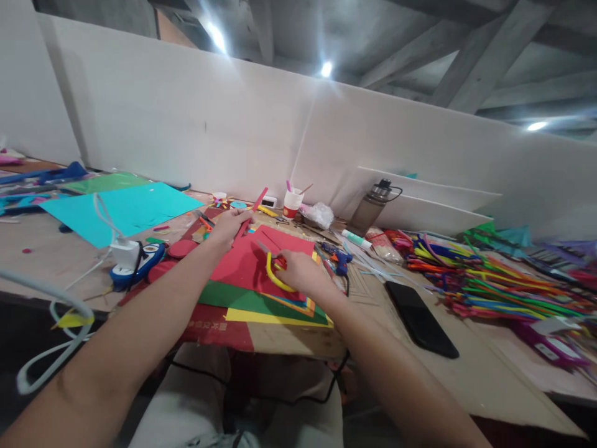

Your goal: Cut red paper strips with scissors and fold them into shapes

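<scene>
Raised over the paper stack, my left hand (232, 225) pinches a narrow red paper strip (260, 200) that slants up to the right. My right hand (297, 269) is closed around yellow-handled scissors (275, 278); their blades point up and left above the red sheet. That red paper (237, 264) lies on top of a stack with green paper (237, 302) and yellow paper (275, 319) showing at the near edge. The scissor blades and the strip are apart. Part of the scissor handle is hidden by my fingers.
A blue power strip (153, 258) with a white charger and cable sits left, near a cyan sheet (140, 211). Behind are a paper cup (291, 204) and a bottle (370, 210). To the right lie a glue gun (339, 256), a black phone (420, 318) and many pipe cleaners (504, 283).
</scene>
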The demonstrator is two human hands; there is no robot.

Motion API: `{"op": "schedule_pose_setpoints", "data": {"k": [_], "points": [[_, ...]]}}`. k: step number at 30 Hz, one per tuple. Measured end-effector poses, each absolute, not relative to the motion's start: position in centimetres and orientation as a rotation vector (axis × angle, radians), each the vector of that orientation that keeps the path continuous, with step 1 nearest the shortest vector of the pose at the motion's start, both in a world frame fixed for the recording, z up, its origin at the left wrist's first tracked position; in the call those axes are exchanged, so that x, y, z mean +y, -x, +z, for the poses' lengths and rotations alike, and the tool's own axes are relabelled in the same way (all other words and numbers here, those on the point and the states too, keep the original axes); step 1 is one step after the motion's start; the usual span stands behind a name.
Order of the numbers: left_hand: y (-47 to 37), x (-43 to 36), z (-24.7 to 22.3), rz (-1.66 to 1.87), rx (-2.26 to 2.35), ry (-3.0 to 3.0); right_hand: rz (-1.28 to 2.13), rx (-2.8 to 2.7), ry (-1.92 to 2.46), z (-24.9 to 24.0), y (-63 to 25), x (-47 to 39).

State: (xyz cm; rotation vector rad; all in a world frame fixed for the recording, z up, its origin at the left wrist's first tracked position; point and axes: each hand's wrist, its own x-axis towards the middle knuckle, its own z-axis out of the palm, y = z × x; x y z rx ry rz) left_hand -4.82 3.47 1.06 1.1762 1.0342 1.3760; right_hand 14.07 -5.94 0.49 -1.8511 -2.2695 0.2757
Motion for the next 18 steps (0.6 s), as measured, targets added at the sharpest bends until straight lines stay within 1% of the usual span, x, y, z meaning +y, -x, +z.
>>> {"op": "schedule_pose_setpoints", "data": {"k": [4,9,11,13,16,18], "points": [[3.6,3.2,0.1,1.270,1.013,-1.167,0.184,-2.396,1.863,0.6,-13.9,-7.0],[2.9,3.0,0.0,1.262,1.029,-1.097,0.112,-2.315,1.796,1.8,-16.0,-8.4],[2.8,2.8,0.0,1.280,1.045,-1.107,0.085,-2.151,1.805,2.2,-18.5,-9.2],[2.7,2.7,-0.1,1.286,1.064,-1.133,-0.029,-1.990,1.849,2.2,-22.1,-10.2],[2.4,2.4,-0.1,1.300,1.076,-1.148,-0.271,-1.685,2.086,1.1,-28.7,-11.8],[2.3,2.2,0.0,1.320,1.090,-1.147,-0.348,-1.462,2.320,-0.1,-32.9,-13.1]]}}
